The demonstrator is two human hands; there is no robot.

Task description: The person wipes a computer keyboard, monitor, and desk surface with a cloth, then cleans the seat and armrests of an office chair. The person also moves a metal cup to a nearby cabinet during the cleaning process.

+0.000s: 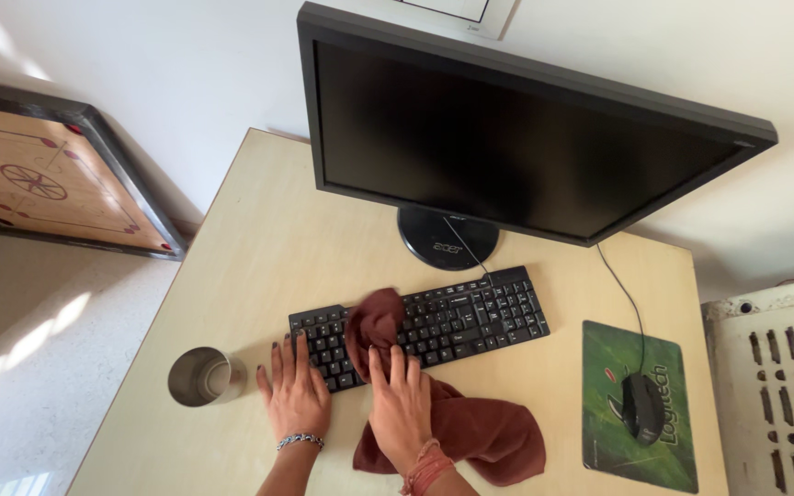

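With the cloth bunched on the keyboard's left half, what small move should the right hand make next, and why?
Probably slide the right hand and cloth rightward along the keyboard. The cloth covers only the keys left of centre, the right-side keys lie uncovered, and the left hand lies flat at the keyboard's left end, seemingly steadying it.

The cloth (470, 427) was rust-brown. The keyboard (452, 317), the mouse (641, 407) and the monitor (507, 138) were black. The mat (622, 354) was green with streaks of darker green and a red mark. The cup (202, 377) was silver steel. The bench (259, 248) was pale beige. The board (43, 179) was tan wood with red marks and a dark frame.
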